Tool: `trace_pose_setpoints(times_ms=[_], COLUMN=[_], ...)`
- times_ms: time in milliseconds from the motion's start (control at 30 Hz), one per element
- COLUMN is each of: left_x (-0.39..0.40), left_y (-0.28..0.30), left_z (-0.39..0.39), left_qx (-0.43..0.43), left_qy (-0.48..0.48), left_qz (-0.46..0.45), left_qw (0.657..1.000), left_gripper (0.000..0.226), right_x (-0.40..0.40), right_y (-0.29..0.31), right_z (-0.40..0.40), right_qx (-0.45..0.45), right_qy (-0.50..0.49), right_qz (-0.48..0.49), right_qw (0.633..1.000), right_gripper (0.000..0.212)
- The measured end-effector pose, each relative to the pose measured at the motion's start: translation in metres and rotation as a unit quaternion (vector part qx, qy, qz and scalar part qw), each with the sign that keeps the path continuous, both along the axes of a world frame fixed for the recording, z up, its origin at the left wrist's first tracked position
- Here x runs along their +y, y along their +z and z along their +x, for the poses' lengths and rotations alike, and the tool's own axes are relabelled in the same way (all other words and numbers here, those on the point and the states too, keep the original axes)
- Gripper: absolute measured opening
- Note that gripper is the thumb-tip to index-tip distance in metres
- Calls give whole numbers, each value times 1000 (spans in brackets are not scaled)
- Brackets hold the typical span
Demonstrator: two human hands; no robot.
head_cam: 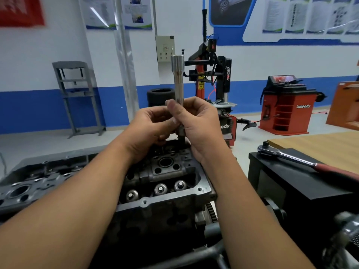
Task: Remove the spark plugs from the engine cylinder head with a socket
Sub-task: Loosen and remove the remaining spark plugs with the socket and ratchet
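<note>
Both forearms reach in from the near edge over the engine cylinder head (155,183), which sits on a stand just below the hands with its valve springs and bores exposed. Above its far end, the long socket (177,82) is held upright and clear of the casting, its wider end at the top. Right hand (198,123) has its grip curled round the lower shank, thumb across the front; left hand (151,125) has its fingers curled in at the bottom end, pinching something there. A dark stub shows beneath the hands, possibly a spark plug seated in the socket, but blur and fingers prevent confirmation. Judgement: the step in hand is freeing a plug from the lifted socket, or checking its mouth, with removal under way. The next move would call for drawing the plug straight out without dropping it into the open head, then lowering the socket squarely into another well. Ratchet wrench (291,158) with a red handle lies on a black box (287,183) to the right, detached from the socket. A wooden table (320,146) stands beyond. Tyre changer (211,74) and red wheel balancer (285,105) stand well apart behind; neither obstructs
</note>
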State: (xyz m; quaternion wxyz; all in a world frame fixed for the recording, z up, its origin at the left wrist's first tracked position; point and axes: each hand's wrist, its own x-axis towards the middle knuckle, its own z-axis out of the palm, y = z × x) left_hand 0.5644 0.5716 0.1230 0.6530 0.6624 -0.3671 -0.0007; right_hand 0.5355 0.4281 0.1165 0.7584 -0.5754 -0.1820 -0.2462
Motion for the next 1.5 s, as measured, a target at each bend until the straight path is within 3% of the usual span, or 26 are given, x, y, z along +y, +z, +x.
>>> trace_pose_setpoints(times_ms=[133, 300, 433, 533, 633, 867, 1000, 1167, 1333, 1500], left_x=[-6, -6, -6, -5, -6, -4, -1, -1, 1, 1], left_y=[1, 1, -1, -1, -2, 0, -2, -3, -1, -1], left_z=[-3, -6, -3, -4, -2, 2, 3, 1, 3, -3], left_qx=[22, 4, -8, 5, -16, 26, -3, -20, 9, -3], left_qy=[-32, 45, 69, 14, 21, -4, 44, 76, 36, 47], left_qz=[34, 7, -2, 0, 27, 12, -3, -3, 17, 25], left_qw=[999, 999, 998, 1000, 999, 1000, 999, 997, 999, 999], left_gripper=[26, 20, 33, 20, 11, 18, 13, 41, 24, 20], right_x=[-1, 2, 1, -1, -1, 0, 4, 4, 1, 4], right_y=[2, 2, 2, 1, 0, 1, 5, 4, 3, 6], right_z=[-2, 0, 0, 5, 8, 7, 4, -1, 3, 3], right_qx=[-7, 11, -1, -15, -33, -21, -19, -18, -14, -6], right_qy=[-28, -16, -70, -91, -112, -78, -51, -86, -84, -41], right_qz=[27, 15, 16, -18, -50, -35, -76, -68, -27, -73], right_qw=[999, 1000, 997, 996, 992, 996, 996, 994, 996, 996], right_gripper=[15, 28, 36, 24, 25, 14, 20, 17, 21, 25])
